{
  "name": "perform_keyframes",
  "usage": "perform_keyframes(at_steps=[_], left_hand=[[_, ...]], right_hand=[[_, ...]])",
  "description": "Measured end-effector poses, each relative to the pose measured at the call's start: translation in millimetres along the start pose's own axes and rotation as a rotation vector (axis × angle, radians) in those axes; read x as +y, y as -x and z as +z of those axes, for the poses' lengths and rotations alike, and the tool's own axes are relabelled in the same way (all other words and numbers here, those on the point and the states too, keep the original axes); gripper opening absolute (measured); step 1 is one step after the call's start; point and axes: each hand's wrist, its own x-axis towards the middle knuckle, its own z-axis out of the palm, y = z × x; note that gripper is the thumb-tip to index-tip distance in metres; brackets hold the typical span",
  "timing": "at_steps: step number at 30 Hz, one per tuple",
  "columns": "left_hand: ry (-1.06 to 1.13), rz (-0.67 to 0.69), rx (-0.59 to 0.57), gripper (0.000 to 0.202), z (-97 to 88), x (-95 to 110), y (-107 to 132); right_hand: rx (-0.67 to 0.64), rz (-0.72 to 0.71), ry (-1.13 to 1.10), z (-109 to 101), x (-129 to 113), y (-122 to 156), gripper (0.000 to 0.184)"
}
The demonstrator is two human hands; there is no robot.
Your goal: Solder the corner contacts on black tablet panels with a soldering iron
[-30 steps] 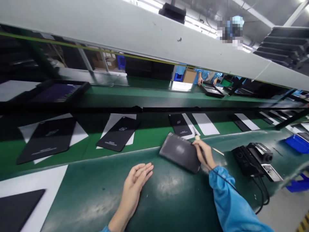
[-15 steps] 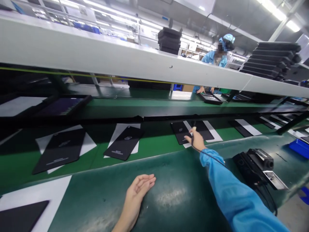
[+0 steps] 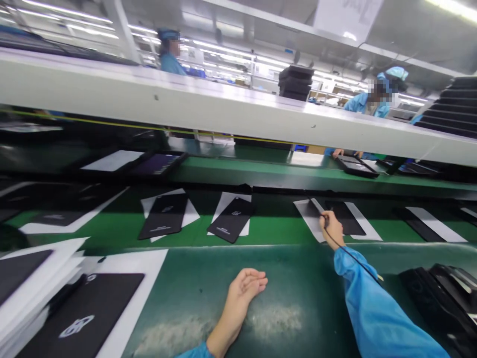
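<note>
My right hand reaches over the green belt, fingers closed on a slim dark pen-like tool with a thin black cord running back along my sleeve. Its tip is hard to make out near a pale sheet. Just beyond the hand, a black tablet-shaped panel lies partly on a white sheet. My left hand rests above the near green bench, palm turned inward, fingers loosely curved, with nothing held. Left of my right hand, a black panel with a white logo lies on white paper.
More black panels on sheets line the belt. A large panel and stacked white sheets occupy the near left. A black device stands at right. A white shelf crosses above; a co-worker works behind.
The view has swung left, so things sit farther right. The logo-marked black panel by my right hand no longer shows there; a pale sheet does. My left hand keeps its pose.
</note>
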Motion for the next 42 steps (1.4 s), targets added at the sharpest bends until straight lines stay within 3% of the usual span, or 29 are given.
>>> perform_keyframes(at_steps=[5, 9, 12, 16, 20, 23, 27, 33, 36, 39, 42], left_hand=[[0.036, 0.009, -0.017, 0.040, 0.6, -0.6, 1.9], [0.083, 0.039, 0.012, 0.038, 1.3, 5.2, 2.8], [0.061, 0.074, 0.059, 0.043, -1.7, 12.0, 1.6], [0.002, 0.147, 0.152, 0.045, -7.5, 15.9, 0.8], [0.049, 0.068, 0.056, 0.051, -9.0, 9.5, 1.8], [0.076, 0.038, -0.045, 0.039, -9.4, 1.5, 1.4], [0.084, -0.002, -0.059, 0.040, -10.3, -4.4, 0.5], [0.061, 0.003, -0.014, 0.043, -3.7, 4.2, 5.8], [0.063, 0.000, -0.009, 0.041, -0.1, 7.7, 7.0], [0.077, -0.020, -0.036, 0.042, 1.9, 7.2, 7.6], [0.087, -0.030, -0.042, 0.042, 3.2, 5.2, 8.9]], right_hand=[[0.190, -0.018, -0.109, -28.3, -4.6, -19.6, 0.032], [0.252, -0.060, -0.201, -49.5, -20.6, -10.7, 0.031], [0.170, -0.111, -0.304, -55.7, -39.3, 20.4, 0.026], [-0.111, -0.154, -0.534, -50.1, -64.7, 75.3, 0.025], [-0.360, -0.162, -0.579, -40.6, -79.5, 108.7, 0.028], [-0.318, -0.232, -0.555, -38.4, -81.7, 113.5, 0.026], [-0.153, -0.269, -0.535, -43.4, -78.7, 113.8, 0.025], [-0.168, 0.072, -0.818, -57.1, -92.3, 127.5, 0.034], [-0.147, 0.180, -0.965, -61.8, -104.4, 134.5, 0.031], [-0.151, 0.158, -1.003, -64.0, -110.5, 145.1, 0.025], [-0.219, 0.010, -0.918, -64.8, -113.3, 157.7, 0.022]])
